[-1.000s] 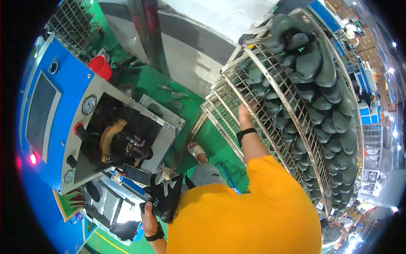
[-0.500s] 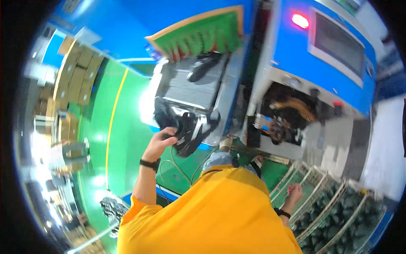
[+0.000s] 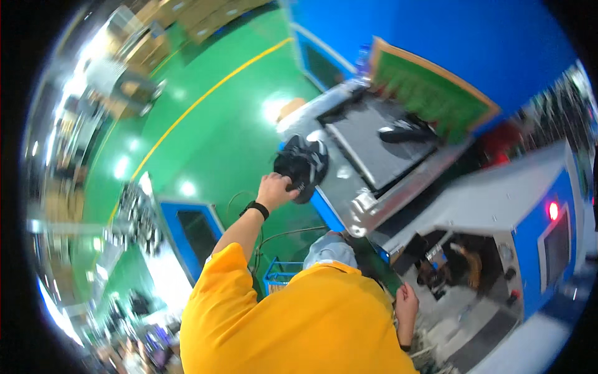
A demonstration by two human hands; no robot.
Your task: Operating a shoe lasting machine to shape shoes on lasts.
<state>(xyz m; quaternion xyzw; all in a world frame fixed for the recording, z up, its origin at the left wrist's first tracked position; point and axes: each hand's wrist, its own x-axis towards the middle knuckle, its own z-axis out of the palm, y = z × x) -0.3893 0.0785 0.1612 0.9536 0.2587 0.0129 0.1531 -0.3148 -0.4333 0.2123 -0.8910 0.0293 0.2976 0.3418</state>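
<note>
A pair of black shoes (image 3: pixel 300 167) with white and grey marks hangs from my left hand (image 3: pixel 277 191). The fingers are closed on the edge of the shoes, off the near-left corner of a conveyor (image 3: pixel 344 177). How many fingers grip each shoe is hidden. Another black shoe (image 3: pixel 408 132) lies on the conveyor's grey belt, by a green fringed curtain (image 3: pixel 430 93). My right hand (image 3: pixel 407 302) hangs low at my right side, fingers curled together, nothing visible in them. Closest to it is the opening of a blue and white machine (image 3: pixel 498 215).
A red lamp (image 3: pixel 554 210) glows on the machine beside a dark screen (image 3: pixel 554 249). Cables (image 3: pixel 289 233) cross the green floor near a blue wire basket (image 3: pixel 278 274). Left of me stands a table (image 3: pixel 163 252) with a pile of shoes (image 3: pixel 138 218). Cartons (image 3: pixel 215 15) are stacked far off.
My view has turned left, so the conveyor and machine now sit farther right. The shoes remain in my left hand and have shifted beside the conveyor's corner. My right hand still hangs low.
</note>
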